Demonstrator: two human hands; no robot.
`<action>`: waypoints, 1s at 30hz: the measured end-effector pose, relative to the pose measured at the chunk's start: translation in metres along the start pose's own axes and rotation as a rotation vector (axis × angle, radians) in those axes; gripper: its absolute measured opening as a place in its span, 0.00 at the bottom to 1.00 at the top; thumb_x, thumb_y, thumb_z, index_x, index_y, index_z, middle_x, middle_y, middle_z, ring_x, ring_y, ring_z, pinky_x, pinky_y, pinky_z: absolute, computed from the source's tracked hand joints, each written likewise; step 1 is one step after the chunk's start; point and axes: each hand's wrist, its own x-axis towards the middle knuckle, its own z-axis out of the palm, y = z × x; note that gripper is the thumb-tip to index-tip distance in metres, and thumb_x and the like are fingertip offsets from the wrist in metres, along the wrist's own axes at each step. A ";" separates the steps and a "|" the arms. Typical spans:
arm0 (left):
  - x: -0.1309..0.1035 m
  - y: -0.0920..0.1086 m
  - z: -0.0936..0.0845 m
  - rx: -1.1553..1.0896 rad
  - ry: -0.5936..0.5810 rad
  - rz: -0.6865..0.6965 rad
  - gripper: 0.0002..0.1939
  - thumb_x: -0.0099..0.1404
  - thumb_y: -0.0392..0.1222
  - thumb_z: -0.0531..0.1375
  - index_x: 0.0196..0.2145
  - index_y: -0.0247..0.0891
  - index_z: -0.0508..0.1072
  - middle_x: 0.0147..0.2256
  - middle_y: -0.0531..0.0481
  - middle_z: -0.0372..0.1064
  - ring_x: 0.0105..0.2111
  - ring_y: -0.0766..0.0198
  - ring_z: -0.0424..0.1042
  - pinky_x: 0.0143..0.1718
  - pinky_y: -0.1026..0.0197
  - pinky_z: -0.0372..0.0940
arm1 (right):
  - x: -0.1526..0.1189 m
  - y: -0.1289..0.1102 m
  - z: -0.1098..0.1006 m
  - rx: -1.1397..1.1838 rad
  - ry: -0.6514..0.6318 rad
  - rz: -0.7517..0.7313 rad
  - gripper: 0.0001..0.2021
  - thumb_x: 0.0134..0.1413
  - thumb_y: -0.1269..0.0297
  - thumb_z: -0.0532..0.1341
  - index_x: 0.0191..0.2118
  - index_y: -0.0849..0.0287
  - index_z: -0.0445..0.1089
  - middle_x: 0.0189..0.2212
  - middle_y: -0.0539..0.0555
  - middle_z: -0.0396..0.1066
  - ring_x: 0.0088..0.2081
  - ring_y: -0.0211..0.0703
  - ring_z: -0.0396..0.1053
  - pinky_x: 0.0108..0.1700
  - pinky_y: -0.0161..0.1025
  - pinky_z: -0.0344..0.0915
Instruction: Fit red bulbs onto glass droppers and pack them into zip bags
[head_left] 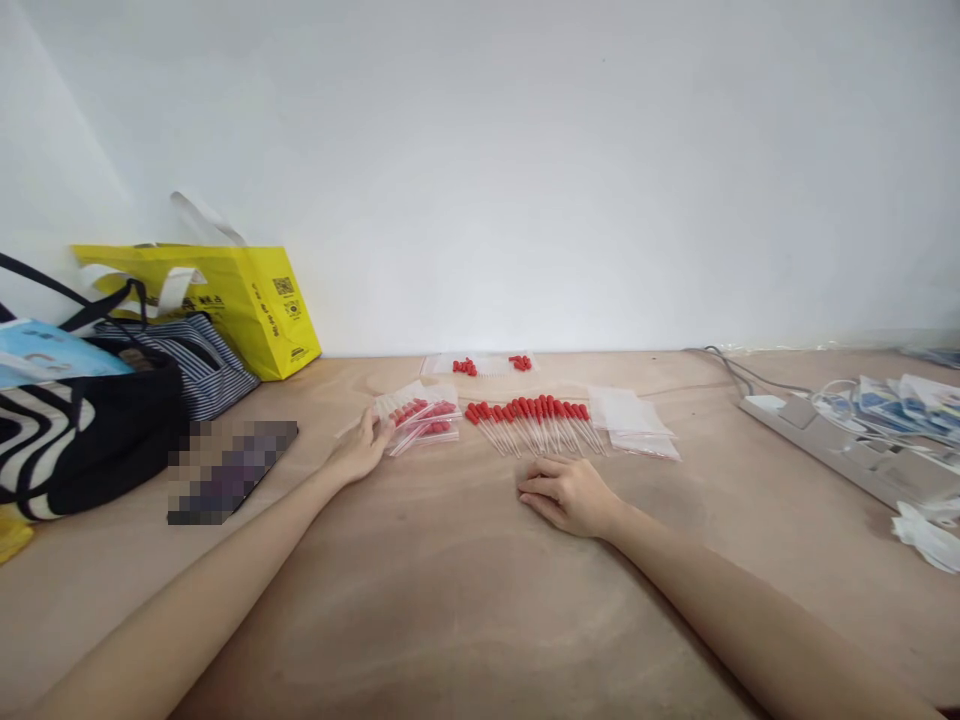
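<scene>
My left hand point(364, 450) rests at the left edge of a pile of clear zip bags point(424, 425), its fingertips touching the plastic. Inside the bags are droppers with red bulbs. Right of this pile lies a fanned row of loose droppers point(536, 420), red bulbs pointing away and clear tubes toward me. On the table just in front of that row, my right hand point(568, 495) lies palm down with loosely bent fingers and holds nothing. Flat clear zip bags point(634, 422) are stacked at the right end of the row.
Small red bulbs point(465, 367) lie in two groups on a clear bag near the wall. A phone point(236, 470), a striped pouch point(202, 360), a black bag point(97, 430) and a yellow bag point(255, 310) stand left. At right are a power strip point(817, 445), cables and packets point(900, 405).
</scene>
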 end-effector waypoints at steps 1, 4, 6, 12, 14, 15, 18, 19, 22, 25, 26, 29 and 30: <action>-0.009 -0.004 -0.002 0.033 -0.033 0.037 0.31 0.58 0.51 0.49 0.55 0.31 0.54 0.56 0.41 0.51 0.57 0.55 0.49 0.56 0.55 0.43 | 0.000 0.000 0.000 -0.001 -0.001 0.000 0.11 0.55 0.62 0.51 0.35 0.56 0.70 0.31 0.52 0.69 0.32 0.36 0.65 0.32 0.33 0.56; -0.035 -0.016 -0.010 0.130 -0.114 0.081 0.33 0.56 0.53 0.48 0.55 0.28 0.56 0.58 0.42 0.46 0.59 0.55 0.43 0.58 0.53 0.36 | 0.000 0.000 0.000 -0.002 0.002 -0.004 0.12 0.55 0.62 0.50 0.35 0.56 0.70 0.31 0.52 0.69 0.32 0.36 0.65 0.32 0.33 0.56; -0.054 -0.022 -0.014 0.369 -0.173 0.121 0.37 0.57 0.56 0.44 0.57 0.25 0.51 0.59 0.41 0.41 0.59 0.55 0.40 0.58 0.52 0.37 | 0.000 0.000 -0.001 -0.004 0.005 -0.006 0.12 0.56 0.62 0.50 0.35 0.56 0.70 0.31 0.52 0.68 0.32 0.36 0.65 0.32 0.32 0.56; -0.130 -0.002 -0.011 0.587 -0.223 0.265 0.38 0.59 0.57 0.39 0.57 0.23 0.49 0.59 0.39 0.41 0.58 0.52 0.43 0.56 0.50 0.43 | 0.001 0.000 0.000 0.004 -0.002 0.003 0.11 0.55 0.62 0.51 0.35 0.55 0.70 0.31 0.51 0.69 0.32 0.37 0.64 0.32 0.34 0.56; -0.151 0.020 -0.004 0.595 -0.199 0.336 0.37 0.59 0.57 0.41 0.56 0.24 0.54 0.57 0.36 0.48 0.56 0.49 0.49 0.53 0.49 0.47 | 0.001 0.000 0.000 0.023 -0.002 0.008 0.11 0.55 0.62 0.51 0.35 0.55 0.70 0.31 0.51 0.69 0.32 0.38 0.65 0.33 0.34 0.57; -0.159 0.032 0.000 0.598 -0.187 0.382 0.36 0.59 0.57 0.42 0.54 0.24 0.57 0.55 0.35 0.52 0.54 0.48 0.53 0.52 0.49 0.50 | 0.000 0.000 0.000 0.036 -0.002 0.015 0.11 0.55 0.62 0.51 0.35 0.55 0.70 0.31 0.51 0.70 0.33 0.38 0.65 0.33 0.34 0.57; -0.167 0.068 0.008 0.635 -0.135 0.513 0.34 0.59 0.59 0.44 0.49 0.26 0.65 0.46 0.33 0.64 0.46 0.46 0.62 0.50 0.45 0.49 | -0.001 0.002 0.000 0.083 0.001 0.031 0.10 0.54 0.62 0.53 0.35 0.55 0.70 0.31 0.52 0.70 0.33 0.39 0.65 0.35 0.36 0.58; -0.164 0.078 0.009 0.644 -0.131 0.537 0.33 0.59 0.59 0.44 0.46 0.25 0.67 0.42 0.33 0.67 0.43 0.47 0.64 0.50 0.44 0.48 | -0.002 0.004 -0.001 0.099 0.002 0.033 0.10 0.53 0.62 0.53 0.35 0.56 0.70 0.31 0.52 0.70 0.33 0.39 0.65 0.36 0.37 0.58; -0.146 0.093 0.008 0.587 -0.165 0.619 0.32 0.60 0.60 0.44 0.39 0.28 0.72 0.38 0.34 0.69 0.43 0.46 0.64 0.52 0.41 0.43 | -0.002 0.007 -0.003 0.142 0.003 0.031 0.09 0.52 0.63 0.55 0.36 0.57 0.70 0.31 0.53 0.69 0.34 0.39 0.65 0.38 0.38 0.58; -0.124 0.088 0.006 0.433 -0.336 0.772 0.37 0.56 0.64 0.46 0.54 0.35 0.58 0.56 0.38 0.51 0.55 0.47 0.49 0.55 0.46 0.42 | -0.001 0.007 -0.005 0.177 -0.013 0.024 0.10 0.52 0.62 0.55 0.38 0.57 0.70 0.32 0.53 0.69 0.35 0.39 0.64 0.38 0.38 0.59; -0.118 0.083 0.007 0.407 -0.407 0.800 0.39 0.56 0.65 0.46 0.58 0.37 0.50 0.59 0.40 0.42 0.58 0.48 0.44 0.55 0.47 0.42 | -0.001 0.005 -0.005 0.189 -0.021 0.012 0.10 0.52 0.62 0.55 0.38 0.57 0.70 0.33 0.53 0.69 0.35 0.39 0.64 0.38 0.38 0.59; -0.110 0.071 0.013 0.350 -0.490 0.839 0.42 0.56 0.65 0.46 0.60 0.38 0.39 0.61 0.42 0.33 0.60 0.51 0.35 0.57 0.47 0.35 | 0.002 0.000 -0.004 0.219 -0.043 -0.040 0.11 0.52 0.60 0.55 0.40 0.57 0.69 0.34 0.54 0.68 0.36 0.39 0.63 0.39 0.38 0.59; -0.110 0.069 0.016 0.338 -0.505 0.844 0.42 0.56 0.65 0.46 0.60 0.38 0.38 0.61 0.43 0.32 0.60 0.52 0.35 0.58 0.48 0.34 | 0.003 -0.001 -0.004 0.225 -0.050 -0.057 0.12 0.52 0.60 0.55 0.41 0.57 0.69 0.34 0.54 0.68 0.36 0.39 0.63 0.39 0.38 0.59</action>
